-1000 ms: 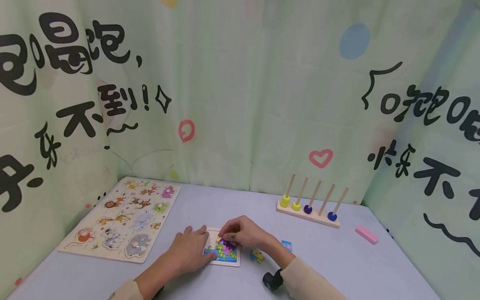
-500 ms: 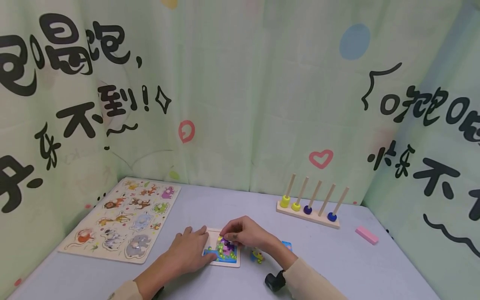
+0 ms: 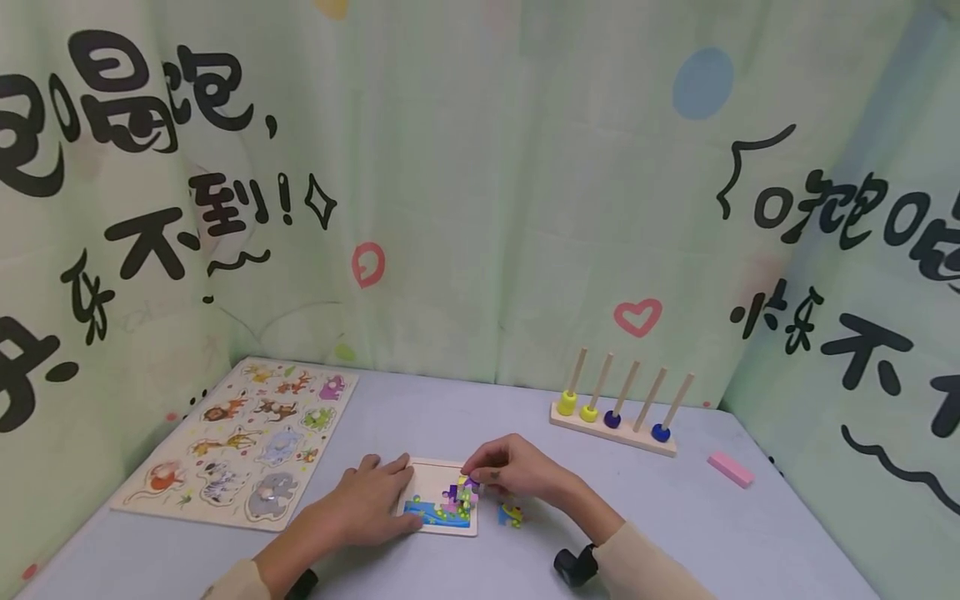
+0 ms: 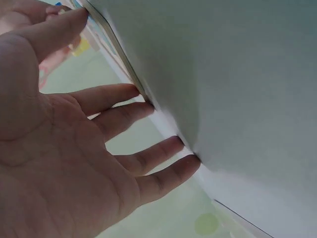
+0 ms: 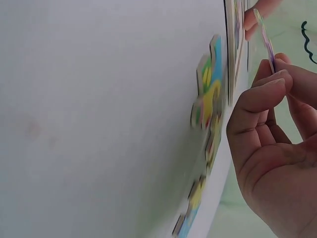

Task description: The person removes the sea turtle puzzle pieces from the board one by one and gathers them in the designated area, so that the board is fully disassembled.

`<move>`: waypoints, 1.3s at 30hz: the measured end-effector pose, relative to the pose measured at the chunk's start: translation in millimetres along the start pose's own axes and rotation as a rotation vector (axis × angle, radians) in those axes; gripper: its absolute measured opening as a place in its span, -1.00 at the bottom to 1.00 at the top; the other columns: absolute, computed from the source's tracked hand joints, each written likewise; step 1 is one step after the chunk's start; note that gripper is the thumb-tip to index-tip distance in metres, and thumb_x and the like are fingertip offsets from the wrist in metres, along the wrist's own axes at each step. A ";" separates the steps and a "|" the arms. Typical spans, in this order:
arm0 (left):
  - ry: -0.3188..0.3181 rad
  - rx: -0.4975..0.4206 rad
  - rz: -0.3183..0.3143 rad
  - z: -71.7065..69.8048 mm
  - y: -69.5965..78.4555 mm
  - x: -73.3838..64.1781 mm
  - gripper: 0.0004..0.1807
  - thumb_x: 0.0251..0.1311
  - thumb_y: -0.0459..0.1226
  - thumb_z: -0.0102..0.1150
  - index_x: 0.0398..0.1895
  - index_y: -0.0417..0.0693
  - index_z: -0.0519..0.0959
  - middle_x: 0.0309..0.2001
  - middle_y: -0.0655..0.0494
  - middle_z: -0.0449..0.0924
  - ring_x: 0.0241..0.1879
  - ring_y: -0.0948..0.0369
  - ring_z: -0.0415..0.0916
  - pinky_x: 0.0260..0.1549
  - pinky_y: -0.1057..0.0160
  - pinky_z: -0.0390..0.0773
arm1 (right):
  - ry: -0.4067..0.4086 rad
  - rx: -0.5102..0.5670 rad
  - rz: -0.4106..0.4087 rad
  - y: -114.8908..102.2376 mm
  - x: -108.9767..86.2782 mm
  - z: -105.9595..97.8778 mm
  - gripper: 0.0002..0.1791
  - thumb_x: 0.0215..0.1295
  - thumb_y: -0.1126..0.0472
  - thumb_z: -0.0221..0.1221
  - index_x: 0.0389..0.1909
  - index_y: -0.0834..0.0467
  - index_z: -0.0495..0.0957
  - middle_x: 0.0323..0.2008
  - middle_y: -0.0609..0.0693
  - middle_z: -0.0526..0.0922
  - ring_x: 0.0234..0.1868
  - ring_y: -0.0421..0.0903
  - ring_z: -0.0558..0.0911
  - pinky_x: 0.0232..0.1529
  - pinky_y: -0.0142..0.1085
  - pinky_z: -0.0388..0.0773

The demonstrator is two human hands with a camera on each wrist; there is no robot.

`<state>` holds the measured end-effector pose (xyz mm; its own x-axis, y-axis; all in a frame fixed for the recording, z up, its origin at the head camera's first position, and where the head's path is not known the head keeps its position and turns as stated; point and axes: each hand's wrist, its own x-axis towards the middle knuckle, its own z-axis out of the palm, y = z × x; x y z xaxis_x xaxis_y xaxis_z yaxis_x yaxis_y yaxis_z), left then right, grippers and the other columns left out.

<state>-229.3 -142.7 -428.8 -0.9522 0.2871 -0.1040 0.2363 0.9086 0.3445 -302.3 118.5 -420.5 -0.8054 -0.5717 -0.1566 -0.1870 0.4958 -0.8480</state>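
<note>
Evidently, by the head view, the right hand [image 3: 517, 471] pinches a jigsaw piece [image 3: 465, 492] over the right side of the puzzle tray [image 3: 431, 477]; the left hand [image 3: 367, 502] lies spread at the tray's left side. Left wrist view: fingers extended and apart, thumb touching the tray's edge. Right wrist view: piece seen edge-on, thin, between thumb and fingers; loose pieces [image 5: 210, 89] lie beside the tray. Judged light, stiff, probably smooth; best pinched near one edge, sparing its knobs.
</note>
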 end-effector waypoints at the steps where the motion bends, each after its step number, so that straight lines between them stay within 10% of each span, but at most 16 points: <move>1: -0.009 -0.005 -0.002 -0.5 -1.3 -0.4 -0.13 0.23 0.17 0.41 0.48 -0.13 0.49 0.61 -0.05 0.35 0.56 -0.32 0.21 0.41 -0.46 0.28 | 0.000 0.003 0.003 0.8 -2.0 -2.2 -0.83 0.51 0.30 0.24 -0.04 0.16 0.78 -0.30 -0.06 0.70 -0.46 -0.16 0.47 -0.39 -0.35 0.42; 39: -0.068 -0.067 0.013 -8.1 -9.1 -2.8 -0.14 0.21 0.11 0.46 0.54 0.00 0.45 0.65 0.06 0.29 0.60 -0.23 0.13 0.47 -0.40 0.21 | -0.038 -0.050 0.086 43.1 -68.2 -54.9 -0.85 0.49 0.31 0.23 -0.09 0.19 0.77 -0.39 -0.07 0.67 -0.54 -0.22 0.44 -0.51 -0.42 0.38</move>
<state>-230.3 -154.2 -424.2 -0.9333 0.3206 -0.1618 0.2325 0.8829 0.4081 -286.4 214.8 -418.5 -0.7981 -0.5493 -0.2477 -0.1463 0.5754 -0.8047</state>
